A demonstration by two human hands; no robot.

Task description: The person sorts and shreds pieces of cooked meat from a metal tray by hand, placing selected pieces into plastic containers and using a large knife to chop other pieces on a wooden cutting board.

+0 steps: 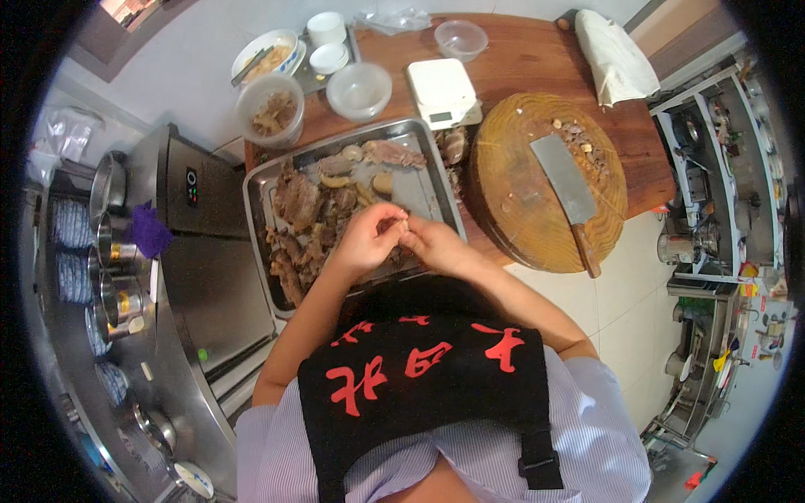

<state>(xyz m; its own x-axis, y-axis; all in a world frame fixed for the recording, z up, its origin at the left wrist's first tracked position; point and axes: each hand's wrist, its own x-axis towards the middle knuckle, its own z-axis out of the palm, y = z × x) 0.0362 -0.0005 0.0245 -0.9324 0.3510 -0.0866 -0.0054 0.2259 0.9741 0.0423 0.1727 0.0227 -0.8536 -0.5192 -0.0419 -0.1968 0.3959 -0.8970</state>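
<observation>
My left hand (368,242) and my right hand (437,245) meet over the near side of a metal tray (251,214), fingertips pinched around a small pale piece (404,223), too small to name. Chunks of cooked meat (297,198) fill the tray's left side, and a longer meat piece (393,153) lies at its far edge. Right of the tray stands a round wooden chopping block (519,207). On it rest a cleaver (565,179) and chopped meat bits (594,154).
Behind the tray stand a plastic tub of meat (270,113), an empty plastic bowl (358,91) and a white kitchen scale (443,91). A white cloth (613,60) lies at the table's far right. A steel refrigerated counter (214,283) is at left, shelving (710,170) at right.
</observation>
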